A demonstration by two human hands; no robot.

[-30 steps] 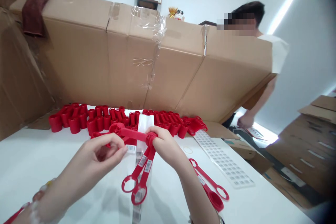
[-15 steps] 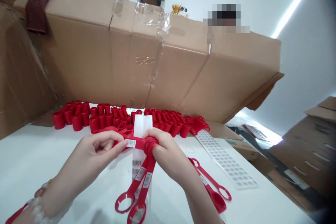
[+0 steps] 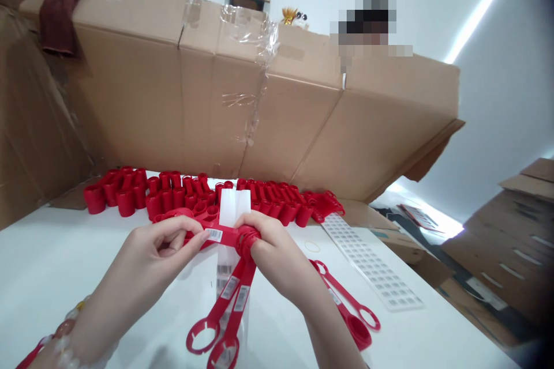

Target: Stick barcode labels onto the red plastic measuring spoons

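My right hand (image 3: 272, 251) grips the stacked ring ends of a bundle of red plastic handled pieces (image 3: 225, 300); two of them hang down toward me, each with a barcode sticker. My left hand (image 3: 158, 253) pinches the top red piece (image 3: 203, 230), thumb and fingers pressed beside a small white barcode label (image 3: 215, 235) on it. A clear plastic bag (image 3: 234, 207) stands behind the bundle. Both hands are above the white table (image 3: 52, 265).
A long row of red plastic parts (image 3: 194, 196) lines the far table edge under a big cardboard box (image 3: 242, 104). More red pieces (image 3: 346, 305) lie to the right, beside a sheet of barcode labels (image 3: 372, 268). A person stands behind the box. More boxes (image 3: 511, 242) sit at right.
My left hand closed onto the top red piece where the label now sits. The bundle dropped lower. The person at right moved behind the box.
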